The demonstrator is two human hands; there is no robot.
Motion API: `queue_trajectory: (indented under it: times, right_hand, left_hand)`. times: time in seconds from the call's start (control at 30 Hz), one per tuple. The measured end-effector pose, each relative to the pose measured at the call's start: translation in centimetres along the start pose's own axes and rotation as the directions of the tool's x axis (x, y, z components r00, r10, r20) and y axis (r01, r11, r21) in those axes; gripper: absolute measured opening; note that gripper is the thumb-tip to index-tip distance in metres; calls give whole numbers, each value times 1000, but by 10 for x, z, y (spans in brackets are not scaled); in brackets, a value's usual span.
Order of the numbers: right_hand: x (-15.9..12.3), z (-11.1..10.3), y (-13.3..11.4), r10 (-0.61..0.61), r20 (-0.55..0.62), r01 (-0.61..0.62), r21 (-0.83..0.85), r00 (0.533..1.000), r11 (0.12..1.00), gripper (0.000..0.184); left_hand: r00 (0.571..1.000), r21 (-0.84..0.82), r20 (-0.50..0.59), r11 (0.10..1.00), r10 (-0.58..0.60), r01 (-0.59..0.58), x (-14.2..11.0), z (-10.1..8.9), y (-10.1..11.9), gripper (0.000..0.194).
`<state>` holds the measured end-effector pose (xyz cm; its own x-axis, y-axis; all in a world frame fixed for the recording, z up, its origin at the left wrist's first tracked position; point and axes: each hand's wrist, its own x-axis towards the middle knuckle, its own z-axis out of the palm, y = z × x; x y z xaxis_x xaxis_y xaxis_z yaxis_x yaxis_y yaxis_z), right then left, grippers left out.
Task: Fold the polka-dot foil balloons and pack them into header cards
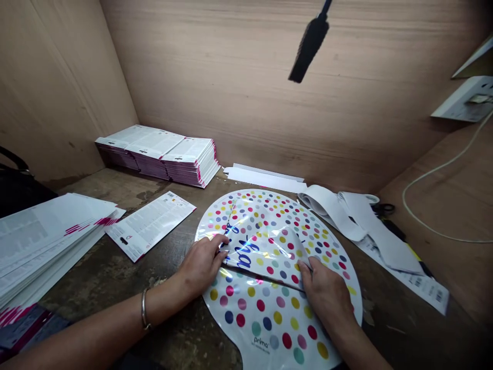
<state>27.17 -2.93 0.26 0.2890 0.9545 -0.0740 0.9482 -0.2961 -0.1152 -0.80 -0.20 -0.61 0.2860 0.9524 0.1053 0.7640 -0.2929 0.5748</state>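
Note:
A flat foil balloon [265,308] with coloured dots and "prima" printed near its tail lies on the table in front of me. Part of one lies folded over in the middle, showing blue lettering; I cannot tell whether it is the same sheet or a second one on top. My left hand [206,262] pinches the left end of this fold between thumb and fingers. At the right end, my right hand [327,288] grips the fold with the thumb on top, its fingers mostly hidden. A single printed card [151,225] with a hang hole lies left of the balloon.
Stacked printed packs [154,146] stand against the back wall; another pile of cards [50,241] is at left. Behind the balloon lie white paper strips [265,176]. Label strips [385,241] and black-handled scissors [385,209] lie at right. A black connector [309,49] hangs overhead.

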Motion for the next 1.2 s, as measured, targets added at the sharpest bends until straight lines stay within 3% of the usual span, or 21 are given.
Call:
queue_trajectory:
  times: [0.13,0.3,0.43,0.5,0.57,0.63,0.7,0.77,0.83,0.9,0.93,0.97,1.03,1.1,1.13,1.2]
  right_hand:
    - [1,-1,-1,-43,-14,43,-34,999,999,31]
    - [4,-4,-2,-61,27,62,-14,998,998,33]
    - [5,-2,-6,-115,22,115,-28,993,993,35]
    - [5,0,-8,-124,7,124,-55,992,991,34]
    - [6,-1,-7,-128,-2,127,-79,992,989,34]
    - [8,-6,-2,-125,-4,124,-97,992,987,35]
    - [7,-12,4,-102,-47,96,-130,994,987,37]
    - [2,-15,6,-116,-158,90,-160,981,983,44]
    - [-8,-12,2,-287,-203,257,-160,936,953,53]
    - [-18,-5,-4,-522,-65,516,-87,851,852,61]
    - [-21,-2,-5,-572,25,572,-31,820,819,63]
    - [-23,-1,-6,-544,107,546,9,832,838,65]
    - [-21,-4,-4,-327,192,333,3,925,943,66]
    - [-15,-11,-4,-173,142,181,-42,975,983,62]
    - [-13,-14,-6,-202,108,208,-46,973,977,59]
    - [-11,-15,-17,-375,75,377,-16,924,926,53]
  left_hand:
    - [999,63,19,997,33,-34,2,0,-1,22]
    - [996,274,68,959,59,-75,-1,0,-2,31]
    - [995,427,96,903,14,-53,4,-10,15,37]
    - [995,453,43,886,94,-103,13,-11,27,43]
    - [960,400,86,873,267,-279,24,-3,34,47]
    - [901,293,221,855,374,-427,32,12,36,48]
    - [877,229,317,868,362,-441,36,28,33,56]
    - [882,227,336,881,329,-415,36,38,29,61]
    - [884,235,336,880,324,-412,35,41,28,62]
    - [884,241,337,878,325,-414,34,40,29,62]
    - [885,244,336,878,321,-411,34,39,29,62]
    - [887,246,336,879,318,-408,34,38,30,63]
    - [888,247,337,881,313,-404,33,39,31,64]
    - [889,250,339,881,309,-402,31,42,32,65]
    - [889,251,337,880,310,-403,29,44,33,65]
    - [891,253,325,879,316,-404,29,45,32,66]
